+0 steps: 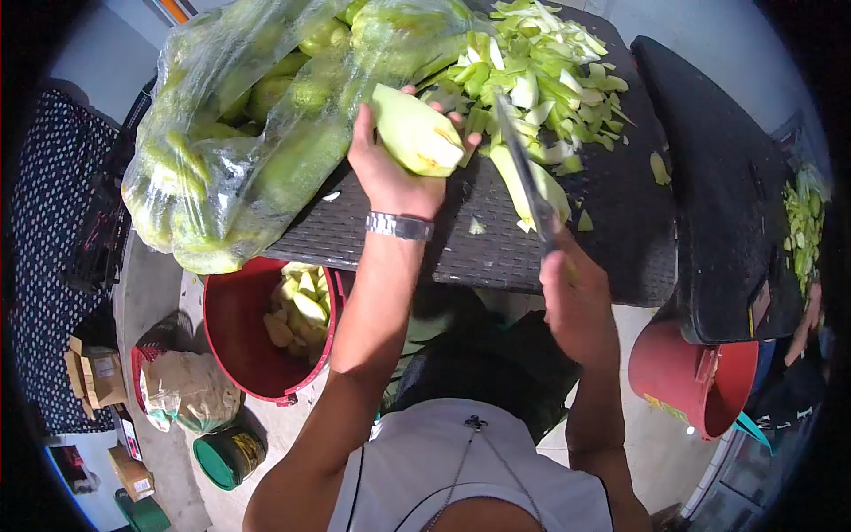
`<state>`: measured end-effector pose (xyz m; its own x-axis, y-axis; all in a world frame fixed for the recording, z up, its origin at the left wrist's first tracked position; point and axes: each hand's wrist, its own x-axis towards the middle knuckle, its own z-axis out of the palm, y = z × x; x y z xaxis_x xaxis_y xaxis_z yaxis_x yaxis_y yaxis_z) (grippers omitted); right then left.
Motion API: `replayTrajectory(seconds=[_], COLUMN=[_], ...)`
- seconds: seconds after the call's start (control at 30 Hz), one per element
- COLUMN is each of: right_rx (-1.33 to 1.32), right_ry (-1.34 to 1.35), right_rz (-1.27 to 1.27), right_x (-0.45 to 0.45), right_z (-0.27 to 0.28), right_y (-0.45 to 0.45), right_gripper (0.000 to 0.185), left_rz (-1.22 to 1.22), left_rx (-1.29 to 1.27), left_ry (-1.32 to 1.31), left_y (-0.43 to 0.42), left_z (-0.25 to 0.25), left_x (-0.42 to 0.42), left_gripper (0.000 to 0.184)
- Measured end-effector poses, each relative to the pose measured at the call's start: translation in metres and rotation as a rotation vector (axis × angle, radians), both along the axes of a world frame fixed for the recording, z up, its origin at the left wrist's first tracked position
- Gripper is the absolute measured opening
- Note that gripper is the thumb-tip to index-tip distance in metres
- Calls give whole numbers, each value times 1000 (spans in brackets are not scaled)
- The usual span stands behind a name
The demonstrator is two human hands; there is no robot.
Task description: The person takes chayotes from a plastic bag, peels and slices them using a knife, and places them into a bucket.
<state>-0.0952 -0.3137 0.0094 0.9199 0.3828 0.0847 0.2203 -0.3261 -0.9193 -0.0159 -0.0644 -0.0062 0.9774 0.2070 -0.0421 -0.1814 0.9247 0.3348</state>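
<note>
My left hand [399, 173] holds a peeled pale green fruit [415, 133] above the dark woven table [470, 230], its cut end facing right. Closed round the handle of a long knife [525, 164] is my right hand [574, 288]; the blade points up and away. Beneath the blade, another pale green piece [548, 191] lies on the table. A heap of peelings [541, 80] covers the table behind it. To the left rests a clear plastic bag [239, 168] full of green fruit.
Below the table's left edge stands a red bucket [230, 328] with peeled pieces. Another red bucket [656, 363] is at the right, under a second black table [718, 177]. A green-lidded tub [217, 461] and a sack [191, 390] sit lower left. Another person's arm [805, 324] shows far right.
</note>
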Motion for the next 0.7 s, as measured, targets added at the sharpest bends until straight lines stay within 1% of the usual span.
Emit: replayTrajectory(seconds=[0.03,0.1,0.13,0.17,0.2,0.3,0.33,0.43,0.53,0.6,0.7], right_rx=[-58,-113,-109,-80,-52,-65,-91,-53,-67,-84,-130], right_ry=[-246,-405,-318,-250,-182,-85,-123,-203,-219,-177,-178], right_rz=[28,18,-18,-30,-45,18,24,2,12,6,-4], right_x=[8,7,0,-3,-6,-6,-5,-3,0,0,2], right_z=[-8,-11,-9,-7,-5,-1,-3,-7,-4,-3,-3], right_y=[9,23,30,35,40,40,43,47,48,50,51], right_gripper=[56,64,69,77,86,93,100,88,88,88,87], left_rz=[-5,-29,-55,-80,-112,-79,-72,-50,-20,-15,2], left_rx=[9,19,7,-4,-40,8,5,7,23,17,-23], left_ry=[2,-34,-19,-3,-128,-153,-151,-131,-112,-114,-163], left_y=[-9,-22,-26,-30,-33,-42,-44,-51,-54,-55,-56], left_z=[4,2,1,1,-6,-15,-15,-17,-14,-12,-12], left_x=[-2,-6,-8,-10,-12,-16,-18,-24,-28,-30,-31], left_gripper=[53,52,51,51,52,57,57,59,60,60,59])
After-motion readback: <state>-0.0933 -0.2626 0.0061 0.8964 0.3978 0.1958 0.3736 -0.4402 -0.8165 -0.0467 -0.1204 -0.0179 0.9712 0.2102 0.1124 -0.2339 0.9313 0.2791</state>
